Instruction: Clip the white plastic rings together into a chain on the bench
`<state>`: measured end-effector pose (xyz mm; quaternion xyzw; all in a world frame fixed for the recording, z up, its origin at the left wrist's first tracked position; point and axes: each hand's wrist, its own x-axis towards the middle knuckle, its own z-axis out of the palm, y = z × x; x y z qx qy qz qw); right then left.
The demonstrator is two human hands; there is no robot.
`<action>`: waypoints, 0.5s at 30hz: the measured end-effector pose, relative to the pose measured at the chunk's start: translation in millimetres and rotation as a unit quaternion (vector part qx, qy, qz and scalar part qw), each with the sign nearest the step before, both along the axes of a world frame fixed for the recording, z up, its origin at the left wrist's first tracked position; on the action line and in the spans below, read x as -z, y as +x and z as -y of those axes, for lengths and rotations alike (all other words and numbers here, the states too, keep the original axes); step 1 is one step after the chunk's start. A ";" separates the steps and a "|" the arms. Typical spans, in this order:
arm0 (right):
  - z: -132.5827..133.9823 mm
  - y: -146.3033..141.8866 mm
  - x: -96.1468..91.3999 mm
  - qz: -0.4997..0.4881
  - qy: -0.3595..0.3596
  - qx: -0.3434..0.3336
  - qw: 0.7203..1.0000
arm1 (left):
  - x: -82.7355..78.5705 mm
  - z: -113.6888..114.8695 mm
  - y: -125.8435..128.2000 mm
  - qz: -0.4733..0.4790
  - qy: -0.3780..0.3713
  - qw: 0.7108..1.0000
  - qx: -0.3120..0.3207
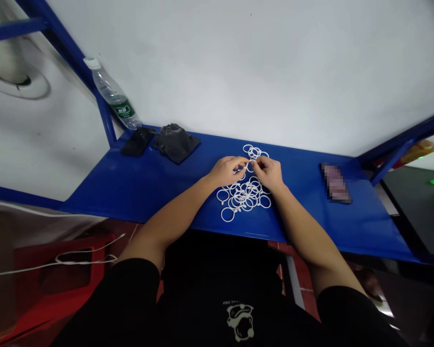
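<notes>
My left hand [227, 170] and my right hand [270, 173] meet over the middle of the blue table [159, 193]. Between their fingertips is a white plastic ring [248, 168], pinched from both sides; it looks like a curtain ring with a small eyelet. Below my hands, towards the near edge, lies a loose pile of white rings [243, 198], many overlapping. A smaller cluster of white rings [255, 152] rests just beyond my fingers. My fingers hide part of the held ring.
A black drawstring pouch [176, 143] and a flat black item [137, 141] lie at the back left, beside a clear plastic bottle [115, 99]. On the right is a blurred-out flat object [335, 183]. A red stool [61, 279] stands below left, near a white cable [83, 262].
</notes>
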<state>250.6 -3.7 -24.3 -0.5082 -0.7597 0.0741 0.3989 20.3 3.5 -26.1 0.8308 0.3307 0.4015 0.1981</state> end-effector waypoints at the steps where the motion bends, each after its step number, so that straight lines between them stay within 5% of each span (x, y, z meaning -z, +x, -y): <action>1: 0.0 0.0 -0.3 -0.002 -0.002 -0.002 1.000 | 0.6 0.2 1.3 0.005 -0.001 1.000 -0.006; 15: 2.2 -1.5 -0.3 -0.023 -0.005 -0.058 0.998 | 7.7 -4.2 13.0 0.187 -0.135 0.973 -0.021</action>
